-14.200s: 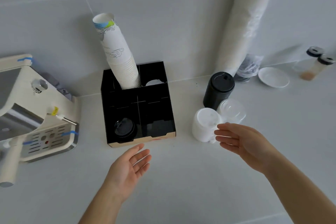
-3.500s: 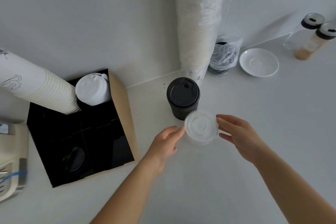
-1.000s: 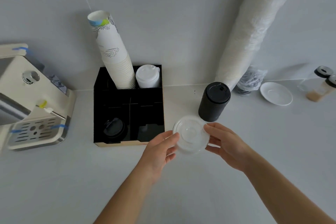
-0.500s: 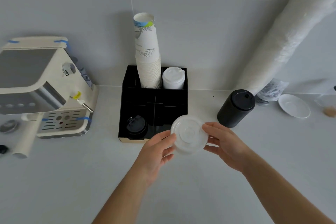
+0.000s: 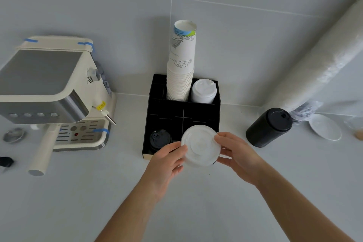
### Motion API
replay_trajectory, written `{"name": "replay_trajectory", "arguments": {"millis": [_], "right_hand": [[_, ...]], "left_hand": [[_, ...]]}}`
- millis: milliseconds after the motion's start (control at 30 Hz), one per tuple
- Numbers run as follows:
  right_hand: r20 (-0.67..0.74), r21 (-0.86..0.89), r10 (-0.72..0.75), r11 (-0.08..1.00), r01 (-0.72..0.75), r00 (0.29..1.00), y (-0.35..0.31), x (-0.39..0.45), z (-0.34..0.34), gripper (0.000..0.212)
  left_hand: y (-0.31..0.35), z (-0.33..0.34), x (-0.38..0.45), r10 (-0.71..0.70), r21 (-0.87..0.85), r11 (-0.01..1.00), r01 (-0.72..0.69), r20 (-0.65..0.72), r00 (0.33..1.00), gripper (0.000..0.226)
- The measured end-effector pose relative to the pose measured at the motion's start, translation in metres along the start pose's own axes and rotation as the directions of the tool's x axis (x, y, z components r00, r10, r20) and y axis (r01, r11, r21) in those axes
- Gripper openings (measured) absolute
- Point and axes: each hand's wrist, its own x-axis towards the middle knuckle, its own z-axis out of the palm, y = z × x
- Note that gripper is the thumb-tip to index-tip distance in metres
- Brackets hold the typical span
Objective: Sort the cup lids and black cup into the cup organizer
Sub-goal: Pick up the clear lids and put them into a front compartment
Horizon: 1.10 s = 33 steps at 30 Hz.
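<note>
1. Clear cup lids, gripped at left edge by left hand and at right edge by right hand, over front right compartment of black cup organizer.
2. Black lid in front left compartment.
3. Paper cup stack and white lids in rear compartments.
4. Black cup right of organizer, saucer just beyond.
5. Espresso machine at left.

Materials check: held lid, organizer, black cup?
Lid: thin translucent plastic, probably; milky, molded rings, slightly glossy.
Organizer: glossy black sheet, likely acrylic; slotted dividers, faint reflections. Tan front bottom edge looks like card or wood.
Black cup: matte black; plastic or coated paper, unclear.
</note>
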Motion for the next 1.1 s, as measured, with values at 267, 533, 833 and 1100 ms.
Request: {"name": "replay_trajectory", "arguments": {"millis": [267,533,833,1100], "right_hand": [[0.029,-0.2,0.012,0.98,-0.005,0.999,-0.024,0.029,0.001,0.027],[0.017,-0.319,0.064,0.946,-0.055,0.998,-0.031,0.066,-0.002,0.027],[0.018,-0.368,0.222,0.908,-0.2,0.975,-0.023,0.104,-0.003,0.038],[-0.024,-0.352,0.264,0.9,-0.255,0.964,-0.013,0.119,0.01,0.044]], "left_hand": [[-0.015,0.008,0.018,-0.107,-0.08,0.991,0.109,0.032,0.994,0.064],[-0.022,0.025,0.04,-0.214,-0.289,0.931,0.222,0.059,0.975,0.043],[-0.021,0.039,0.07,-0.309,-0.276,0.92,0.28,-0.066,0.949,0.02],[-0.023,0.044,0.088,-0.354,-0.202,0.924,0.324,-0.139,0.925,0.045]]}}
